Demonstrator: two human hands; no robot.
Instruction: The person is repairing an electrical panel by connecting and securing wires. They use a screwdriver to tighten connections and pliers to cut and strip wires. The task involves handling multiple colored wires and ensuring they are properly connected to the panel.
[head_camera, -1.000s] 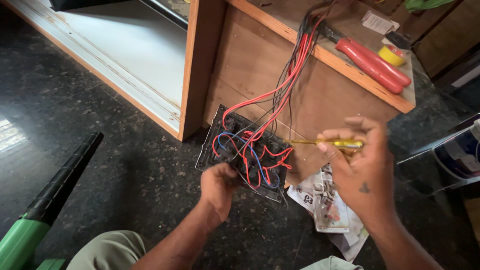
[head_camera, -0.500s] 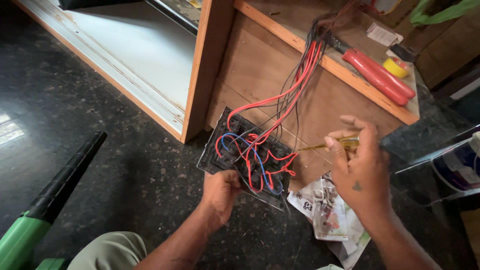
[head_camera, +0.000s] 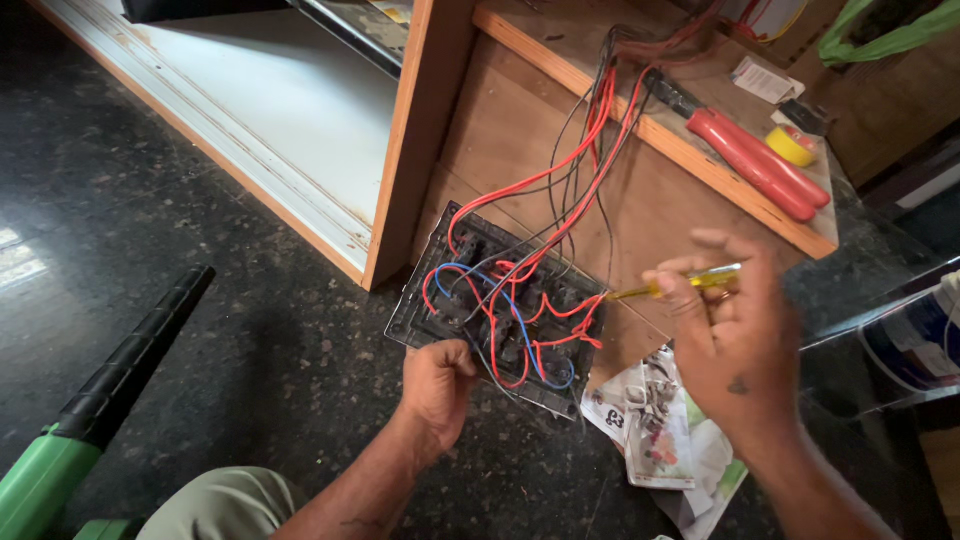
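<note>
Now, left hand (head_camera: 438, 385): clamped on the near edge of the switch plate (head_camera: 497, 310), thumb on top.
Right hand (head_camera: 735, 340): fingers closed round a yellow screwdriver (head_camera: 680, 286), held right of the plate, tip pointing at the plate's right edge.
Hands: apart, one on each side of the plate.
Switch plate: dark, back side up, on the black floor (head_camera: 200, 230), leaning against the wooden cabinet (head_camera: 425, 130).
Wires (head_camera: 520, 300): red, blue and black, looped over the plate and running up into the cabinet.
Right of plate: crumpled paper (head_camera: 655, 430) on the floor.
Above plate: red-handled pliers (head_camera: 755, 165) and yellow tape (head_camera: 790, 145) on the cabinet shelf.
Far left of plate: black and green tube (head_camera: 100, 400).
</note>
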